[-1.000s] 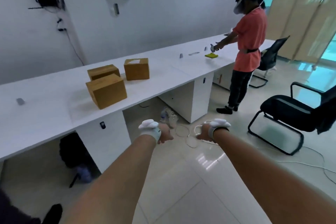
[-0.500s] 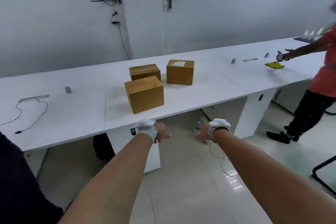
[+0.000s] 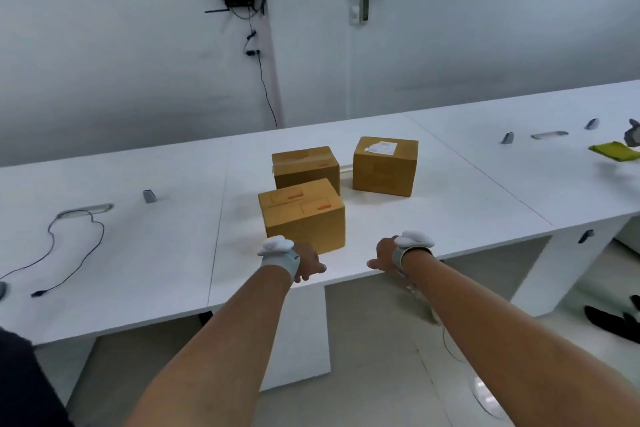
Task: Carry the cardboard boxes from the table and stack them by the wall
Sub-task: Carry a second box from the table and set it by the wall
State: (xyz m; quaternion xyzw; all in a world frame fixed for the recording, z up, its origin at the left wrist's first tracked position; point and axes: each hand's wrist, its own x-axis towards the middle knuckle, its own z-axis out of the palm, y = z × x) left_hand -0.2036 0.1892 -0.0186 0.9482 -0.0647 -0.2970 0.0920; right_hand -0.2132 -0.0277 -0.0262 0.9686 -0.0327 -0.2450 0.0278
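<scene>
Three brown cardboard boxes stand on the long white table (image 3: 450,218). The nearest box (image 3: 304,218) sits close to the front edge, a second box (image 3: 304,166) is right behind it, and a third box (image 3: 384,166) with a white label stands to the right. My left hand (image 3: 306,262) hovers just below the nearest box's front left corner, fingers loosely apart and empty. My right hand (image 3: 382,255) is stretched out to the right of that box, over the table edge, also empty. Neither hand touches a box.
A black cable (image 3: 69,246) lies on the table at the left, with a small grey object (image 3: 149,196) near it. Small grey items (image 3: 507,138) and a yellow cloth (image 3: 614,152) lie at the far right beside another person's gloved hand (image 3: 633,137). White cabinets stand under the table.
I have moved closer to the table and turned left. The boxes now lie straight ahead, and both hands have risen from floor level to the table's front edge.
</scene>
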